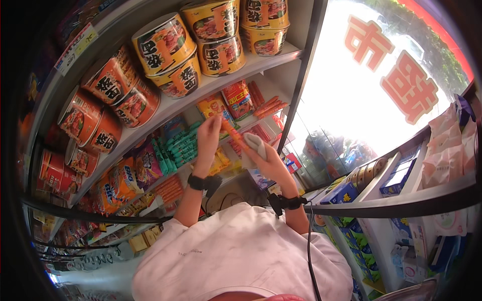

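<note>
Stick in orange-red wrap point(231, 131), probably a sausage, is slanted between my hands in front of the snack packs point(238, 100). My left hand point(209, 133) is pinching its upper end, fingertips bunched, which I reckon steadies it. My right hand point(271, 163) has its fingers curled round a pale grey cloth point(255, 144) at the lower end, likely so fabric sits against the wrapper; can't tell how tight. Similar sticks point(271, 107) lie beside the packs, and noodle tubs point(221, 56) are stacked above, probably to save room.
</note>
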The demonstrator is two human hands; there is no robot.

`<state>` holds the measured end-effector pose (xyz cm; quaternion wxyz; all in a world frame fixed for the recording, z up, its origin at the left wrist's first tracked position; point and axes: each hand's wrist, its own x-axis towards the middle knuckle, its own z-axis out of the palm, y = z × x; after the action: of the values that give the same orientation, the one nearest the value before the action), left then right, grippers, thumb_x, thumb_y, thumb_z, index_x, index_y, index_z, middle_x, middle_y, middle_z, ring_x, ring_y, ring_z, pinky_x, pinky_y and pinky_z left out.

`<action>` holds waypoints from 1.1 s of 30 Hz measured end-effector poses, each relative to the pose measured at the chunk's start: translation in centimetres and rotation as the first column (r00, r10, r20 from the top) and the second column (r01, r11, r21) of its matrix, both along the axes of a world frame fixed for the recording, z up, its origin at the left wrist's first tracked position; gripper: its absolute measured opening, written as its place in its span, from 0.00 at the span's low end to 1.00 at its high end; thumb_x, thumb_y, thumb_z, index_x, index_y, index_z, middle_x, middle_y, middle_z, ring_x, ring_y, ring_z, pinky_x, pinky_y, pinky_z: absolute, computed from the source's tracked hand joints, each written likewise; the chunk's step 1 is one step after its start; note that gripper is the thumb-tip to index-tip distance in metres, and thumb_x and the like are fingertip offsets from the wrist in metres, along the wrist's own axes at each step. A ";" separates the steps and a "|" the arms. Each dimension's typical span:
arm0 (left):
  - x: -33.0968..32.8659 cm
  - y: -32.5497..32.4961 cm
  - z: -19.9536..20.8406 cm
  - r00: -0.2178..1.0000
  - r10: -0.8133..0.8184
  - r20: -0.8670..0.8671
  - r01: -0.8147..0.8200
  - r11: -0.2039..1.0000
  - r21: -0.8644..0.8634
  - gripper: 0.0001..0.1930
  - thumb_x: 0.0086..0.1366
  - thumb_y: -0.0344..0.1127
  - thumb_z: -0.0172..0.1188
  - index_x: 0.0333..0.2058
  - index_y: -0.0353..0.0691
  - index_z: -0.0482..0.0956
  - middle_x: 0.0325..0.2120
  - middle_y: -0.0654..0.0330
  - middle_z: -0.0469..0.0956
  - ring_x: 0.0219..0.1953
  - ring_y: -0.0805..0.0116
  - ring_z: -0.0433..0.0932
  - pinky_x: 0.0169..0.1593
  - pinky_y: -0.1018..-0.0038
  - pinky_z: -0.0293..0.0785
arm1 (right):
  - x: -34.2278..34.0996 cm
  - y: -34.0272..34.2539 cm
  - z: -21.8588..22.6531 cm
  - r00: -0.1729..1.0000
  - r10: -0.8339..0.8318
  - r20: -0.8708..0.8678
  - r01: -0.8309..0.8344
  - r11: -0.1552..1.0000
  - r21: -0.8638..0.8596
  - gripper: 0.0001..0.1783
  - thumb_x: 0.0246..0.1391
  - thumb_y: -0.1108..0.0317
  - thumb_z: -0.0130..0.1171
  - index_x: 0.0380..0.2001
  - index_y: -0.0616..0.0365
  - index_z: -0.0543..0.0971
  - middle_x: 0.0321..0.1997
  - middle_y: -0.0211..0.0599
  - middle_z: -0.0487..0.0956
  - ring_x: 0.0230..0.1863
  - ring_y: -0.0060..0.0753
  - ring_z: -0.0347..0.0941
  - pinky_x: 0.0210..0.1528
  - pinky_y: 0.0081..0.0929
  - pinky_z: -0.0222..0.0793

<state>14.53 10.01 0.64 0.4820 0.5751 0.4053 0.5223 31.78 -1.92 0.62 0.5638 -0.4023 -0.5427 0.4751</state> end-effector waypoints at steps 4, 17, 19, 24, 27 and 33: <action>6.9 2.5 -3.7 0.933 -0.292 -0.212 0.298 0.955 -0.007 0.32 0.72 0.42 0.56 0.66 0.32 0.56 0.43 0.54 0.79 0.43 0.71 0.79 0.45 0.76 0.76 | 3.6 3.8 -3.6 0.961 -0.273 0.044 0.273 0.962 0.005 0.22 0.65 0.67 0.55 0.58 0.66 0.71 0.53 0.40 0.78 0.55 0.27 0.73 0.57 0.25 0.67; 9.7 7.6 -9.6 0.715 -0.547 -0.435 0.574 0.815 -0.080 0.22 0.72 0.40 0.54 0.58 0.31 0.70 0.44 0.56 0.80 0.47 0.70 0.77 0.51 0.75 0.73 | 8.5 18.7 -8.1 0.756 -0.599 0.263 0.622 0.783 -0.006 0.23 0.61 0.63 0.57 0.55 0.64 0.72 0.47 0.59 0.80 0.53 0.52 0.77 0.51 0.36 0.71; 8.6 5.8 -8.0 0.697 -0.584 -0.418 0.592 0.796 -0.125 0.21 0.72 0.40 0.55 0.56 0.33 0.72 0.44 0.56 0.80 0.45 0.70 0.77 0.50 0.75 0.73 | 9.7 21.4 -9.3 0.696 -0.604 0.387 0.638 0.769 0.052 0.24 0.59 0.61 0.58 0.54 0.64 0.72 0.46 0.61 0.79 0.51 0.57 0.76 0.51 0.39 0.70; 5.0 2.9 -3.6 0.630 -0.662 -0.406 0.634 0.740 -0.223 0.18 0.72 0.41 0.56 0.55 0.37 0.75 0.42 0.57 0.81 0.43 0.71 0.78 0.48 0.75 0.73 | 10.8 25.1 -13.4 0.386 -0.645 0.660 0.555 0.734 0.393 0.22 0.56 0.60 0.55 0.51 0.62 0.72 0.42 0.63 0.79 0.46 0.65 0.76 0.46 0.52 0.72; 0.6 1.7 -3.0 0.644 -0.603 -0.470 0.535 0.795 -0.286 0.18 0.72 0.41 0.55 0.55 0.38 0.75 0.43 0.57 0.81 0.44 0.71 0.78 0.48 0.75 0.73 | 6.8 23.4 -9.5 0.542 -0.447 0.711 0.519 0.844 0.135 0.27 0.55 0.57 0.60 0.52 0.63 0.72 0.44 0.66 0.78 0.50 0.68 0.73 0.51 0.52 0.68; -4.3 0.1 -5.8 0.572 -0.646 -0.505 0.548 0.760 -0.350 0.18 0.73 0.42 0.54 0.55 0.38 0.74 0.45 0.57 0.80 0.47 0.69 0.78 0.52 0.74 0.74 | 9.5 23.8 -11.5 0.404 -0.478 0.780 0.531 0.817 0.226 0.29 0.56 0.59 0.56 0.58 0.61 0.69 0.49 0.66 0.76 0.55 0.66 0.71 0.58 0.52 0.65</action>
<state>10.24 10.06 -5.13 0.5187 0.7724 0.3564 0.0854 41.32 21.89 -10.86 0.3565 -0.7331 -0.5760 0.0605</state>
